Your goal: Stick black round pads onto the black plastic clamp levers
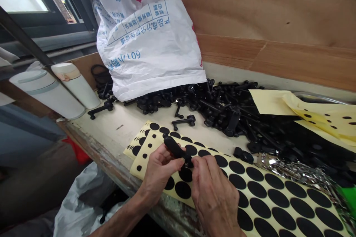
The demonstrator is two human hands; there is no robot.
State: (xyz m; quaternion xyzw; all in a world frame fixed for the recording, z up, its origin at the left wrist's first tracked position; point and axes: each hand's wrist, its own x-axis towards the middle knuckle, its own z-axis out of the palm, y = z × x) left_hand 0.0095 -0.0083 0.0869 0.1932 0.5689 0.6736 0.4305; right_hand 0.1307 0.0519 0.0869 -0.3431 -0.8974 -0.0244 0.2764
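My left hand (159, 174) grips a black plastic handle (174, 149), with its fingers curled closed around the part and the thumb side near the top. My right hand (214, 197) is up against the same part, and its thumb and forefinger (198, 162) pinch closed at the handle's far end. I can't tell whether anything small lies between those fingertips.

Right under both hands lies a yellowish backing sheet (151, 142) printed with rows of round black dots (236, 167), and a second dotted sheet (136, 145) sits partly beneath it on the side of my left fingers. Just past my fingertips, two loose handles (183, 121) rest on the pale workbench (119, 129), near a big heap of similar black parts (222, 114) spilling from under a white woven sack (150, 44). To the right of my fingers, a small black piece (243, 154) lies at the sheet's edge, beside silvery scraps (289, 172). Farther right, more yellow backing (319, 114) lies punched with holes. Well left of my hands stand two white cylinders (47, 94), and a white plastic bag (83, 207) sits below the bench edge.
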